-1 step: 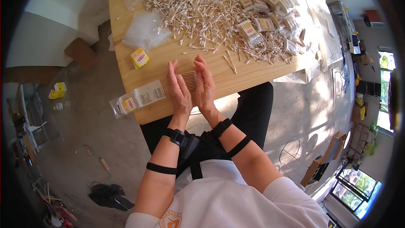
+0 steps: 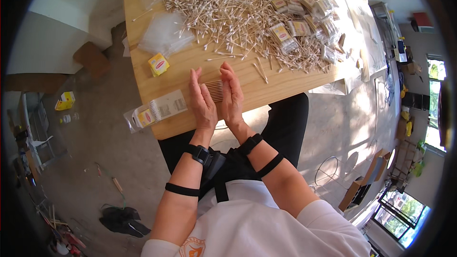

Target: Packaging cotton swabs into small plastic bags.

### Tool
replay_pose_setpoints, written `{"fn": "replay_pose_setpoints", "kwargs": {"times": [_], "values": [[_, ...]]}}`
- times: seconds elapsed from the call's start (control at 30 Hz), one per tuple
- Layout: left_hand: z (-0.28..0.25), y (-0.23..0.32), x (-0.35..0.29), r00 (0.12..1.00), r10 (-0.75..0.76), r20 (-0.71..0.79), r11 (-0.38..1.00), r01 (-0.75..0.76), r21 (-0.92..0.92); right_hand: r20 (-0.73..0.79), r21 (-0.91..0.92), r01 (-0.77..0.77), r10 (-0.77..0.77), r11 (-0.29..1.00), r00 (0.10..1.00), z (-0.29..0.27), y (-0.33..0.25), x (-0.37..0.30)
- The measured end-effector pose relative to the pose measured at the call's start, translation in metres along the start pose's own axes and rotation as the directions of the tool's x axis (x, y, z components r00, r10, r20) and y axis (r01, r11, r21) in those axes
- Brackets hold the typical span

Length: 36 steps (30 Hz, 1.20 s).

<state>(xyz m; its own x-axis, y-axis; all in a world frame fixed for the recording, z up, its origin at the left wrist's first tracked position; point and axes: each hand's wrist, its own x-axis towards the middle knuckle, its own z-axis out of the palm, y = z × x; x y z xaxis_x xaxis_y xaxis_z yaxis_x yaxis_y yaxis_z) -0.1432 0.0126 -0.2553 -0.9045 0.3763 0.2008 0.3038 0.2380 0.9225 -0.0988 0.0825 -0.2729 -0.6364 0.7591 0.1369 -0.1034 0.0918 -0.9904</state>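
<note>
Between my two upright palms lies a row of cotton swabs [image 2: 215, 91], their thin sticks side by side near the front edge of the table. My left hand [image 2: 203, 106] is against one end of the row and my right hand [image 2: 231, 96] against the other. The cotton tips are hidden by the hands. To the left of my left hand, a clear plastic bag [image 2: 170, 106] holds a yellow card and several swabs. Beyond it sits a small stack of yellow cards [image 2: 158, 64].
A large heap of loose cotton swabs [image 2: 223, 12] covers the far part of the wooden table [image 2: 276, 80]. Filled swab packs [image 2: 283, 37] pile up at the right. Empty clear bags [image 2: 162, 35] lie at the far left. A yellow box [image 2: 65, 101] is on the floor.
</note>
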Motion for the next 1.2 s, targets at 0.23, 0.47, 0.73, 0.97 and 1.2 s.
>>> {"fn": "replay_pose_setpoints", "kwargs": {"times": [0.23,0.47,0.73,0.97,1.2], "values": [[-0.018,-0.006,-0.002,1.000,0.030,-0.001,0.997,-0.030,0.065,0.081,0.025,-0.051,0.049,0.998,0.996,0.017,-0.004,-0.002],[-0.074,-0.030,-0.003,0.995,-0.017,-0.098,0.982,0.035,0.187,0.242,-0.002,-0.032,0.031,0.999,0.970,0.076,-0.010,-0.024],[-0.093,-0.021,0.000,0.994,0.013,-0.109,0.982,0.008,0.189,0.289,0.016,-0.012,0.007,1.000,0.957,0.062,-0.028,-0.015],[-0.150,-0.003,-0.016,0.999,-0.002,-0.045,0.970,0.013,0.243,0.746,-0.444,0.618,-0.114,0.648,0.656,0.045,-0.044,-0.023],[-0.166,0.000,-0.059,0.985,0.029,0.168,0.905,-0.098,0.414,0.812,-0.472,0.727,-0.076,0.498,0.579,0.052,-0.016,-0.023]]}}
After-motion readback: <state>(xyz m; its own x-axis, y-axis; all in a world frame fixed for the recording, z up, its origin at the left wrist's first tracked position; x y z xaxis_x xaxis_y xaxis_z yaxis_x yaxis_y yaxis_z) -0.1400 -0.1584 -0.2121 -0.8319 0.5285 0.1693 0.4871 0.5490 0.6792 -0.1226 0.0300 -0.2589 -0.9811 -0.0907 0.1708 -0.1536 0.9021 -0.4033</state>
